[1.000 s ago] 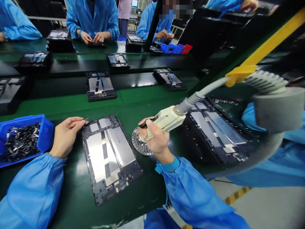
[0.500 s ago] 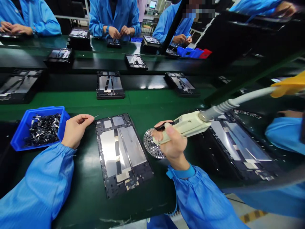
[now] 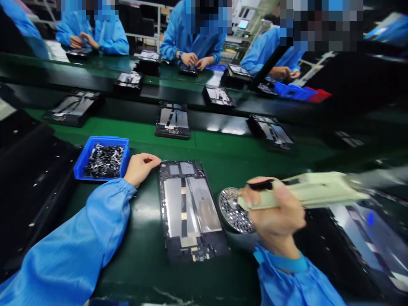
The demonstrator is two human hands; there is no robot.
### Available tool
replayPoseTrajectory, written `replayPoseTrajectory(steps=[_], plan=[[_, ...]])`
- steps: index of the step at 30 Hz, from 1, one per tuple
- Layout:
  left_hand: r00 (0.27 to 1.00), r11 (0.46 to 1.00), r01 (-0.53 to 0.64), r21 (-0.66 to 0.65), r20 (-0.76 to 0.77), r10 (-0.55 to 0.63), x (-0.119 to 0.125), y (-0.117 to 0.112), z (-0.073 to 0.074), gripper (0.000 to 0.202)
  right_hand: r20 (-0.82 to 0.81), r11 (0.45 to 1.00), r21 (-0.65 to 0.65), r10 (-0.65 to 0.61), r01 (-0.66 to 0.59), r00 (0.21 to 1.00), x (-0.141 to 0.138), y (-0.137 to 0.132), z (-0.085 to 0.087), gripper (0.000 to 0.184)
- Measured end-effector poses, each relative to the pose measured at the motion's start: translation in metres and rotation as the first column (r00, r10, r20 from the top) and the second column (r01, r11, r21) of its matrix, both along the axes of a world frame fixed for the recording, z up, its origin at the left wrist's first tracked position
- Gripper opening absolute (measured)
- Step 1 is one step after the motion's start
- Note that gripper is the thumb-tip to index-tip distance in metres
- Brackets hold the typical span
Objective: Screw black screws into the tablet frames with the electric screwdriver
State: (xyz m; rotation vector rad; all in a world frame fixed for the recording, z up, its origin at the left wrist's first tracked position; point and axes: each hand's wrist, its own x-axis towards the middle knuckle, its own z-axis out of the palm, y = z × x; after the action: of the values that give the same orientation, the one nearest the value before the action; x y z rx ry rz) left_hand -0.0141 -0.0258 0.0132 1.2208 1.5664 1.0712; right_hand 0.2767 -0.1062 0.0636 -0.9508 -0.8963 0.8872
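My left hand [image 3: 142, 168] is closed in a pinch at the top left corner of an opened tablet [image 3: 178, 210]. A small thin part stuck out of those fingertips a moment ago; it hardly shows now against the tablet's edge. The tablet lies flat, its silver plates and dark strips facing up. Closed around a cream electric screwdriver [image 3: 318, 191] with a black lever is my right hand [image 3: 279, 212]. The tool is held nearly level, its tip hidden by my fingers over a round metal tray with holes [image 3: 234, 210], right of the tablet.
Left of my hand stands a blue bin [image 3: 78, 170] of small black and silver parts. Farther back, several opened tablets [image 3: 172, 121] sit along the line. Another tablet [image 3: 360, 238] lies at the right, blurred. Co-workers in blue coats [image 3: 194, 34] work across the bench.
The view has swung left, so the bench has shifted right in the picture. My left fingertips have come to the tablet's corner. The screwdriver lies more level, still over the tray.
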Motion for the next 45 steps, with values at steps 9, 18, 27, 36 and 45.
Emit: replayPoseTrajectory(steps=[9,18,27,36,45], plan=[[0.986,0.997,0.075,0.025,-0.152,-0.07,0.005,0.007,-0.012,0.01,0.009,0.968,0.062,0.243,-0.243,0.97,-0.074,0.029,0.043,0.036],[0.969,0.994,0.098,0.051,-0.233,-0.083,0.009,0.006,-0.017,0.009,-0.006,0.95,-0.011,0.311,-0.311,0.95,-0.16,0.093,0.012,0.034],[0.97,0.997,0.079,0.024,-0.232,-0.071,0.013,0.005,-0.022,0.012,-0.014,0.951,-0.012,0.309,-0.309,0.951,-0.174,0.11,-0.007,0.036],[0.964,0.997,0.072,0.008,-0.256,-0.067,0.012,0.003,-0.02,0.014,-0.01,0.961,-0.02,0.277,-0.277,0.961,-0.181,0.109,-0.007,0.037],[0.909,0.998,0.042,0.049,-0.416,-0.018,0.009,0.003,-0.001,0.017,-0.144,0.96,0.063,0.281,-0.274,0.949,-0.173,0.102,0.021,0.042]])
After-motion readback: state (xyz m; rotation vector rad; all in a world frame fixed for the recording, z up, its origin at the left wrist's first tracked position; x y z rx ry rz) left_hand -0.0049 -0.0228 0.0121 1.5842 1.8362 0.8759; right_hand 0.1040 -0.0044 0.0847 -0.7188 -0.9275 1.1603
